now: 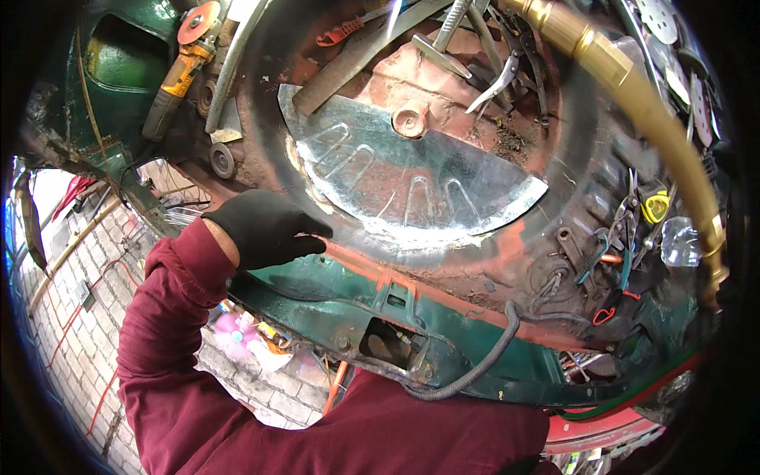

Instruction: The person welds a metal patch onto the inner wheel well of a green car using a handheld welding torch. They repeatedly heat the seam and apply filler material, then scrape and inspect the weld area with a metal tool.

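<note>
My left hand (265,231), in a black glove, is over the near left rim of a car's round well (507,257). Its fingers point right, with a small gap at the tips and nothing visible between them. Just right of it, a bright half-round piece of sheet metal (388,178) with pressed ribs lies in the well. A hammer (441,55), locking pliers (500,81) and a flat metal bar (348,67) lie at the well's far side. My right hand is out of sight.
An angle grinder (178,75) with an orange disc lies at the far left. A thick brass-coloured hose-like piece (633,91) arcs across the upper right. Pliers (625,214) and a yellow tape measure (655,207) sit at right. A corrugated cable (483,368) crosses the green near edge.
</note>
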